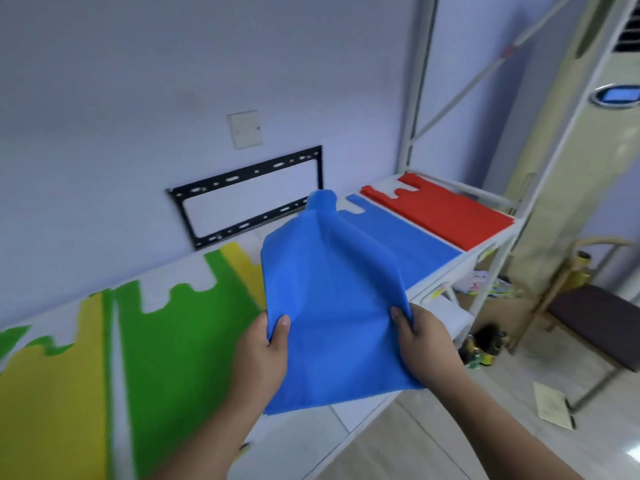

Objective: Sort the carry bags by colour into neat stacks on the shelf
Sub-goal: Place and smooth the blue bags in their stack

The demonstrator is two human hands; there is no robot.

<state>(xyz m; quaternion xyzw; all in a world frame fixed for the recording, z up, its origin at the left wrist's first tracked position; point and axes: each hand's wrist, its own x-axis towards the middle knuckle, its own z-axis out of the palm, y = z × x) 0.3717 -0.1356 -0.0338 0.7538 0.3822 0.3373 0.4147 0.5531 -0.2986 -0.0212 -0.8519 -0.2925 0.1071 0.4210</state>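
I hold a blue carry bag [329, 299] in the air above the white shelf [485, 244]. My left hand [263, 355] pinches its lower left edge, thumb on top. My right hand [422, 341] pinches its lower right edge. The bag sags in folds, its handle end pointing away from me. Behind it a blue stack [408, 240] lies flat on the shelf, with a red stack [440, 209] beside it at the far right. A green bag [180, 341] and yellow bags [52, 403] lie spread at the left, one more yellow bag [242, 268] partly under the green.
A black wall bracket [249, 199] and a switch plate [245, 129] are on the wall behind the shelf. A tall air conditioner [588, 161] stands at the right. A chair [595, 320], boxes and papers sit on the floor below right.
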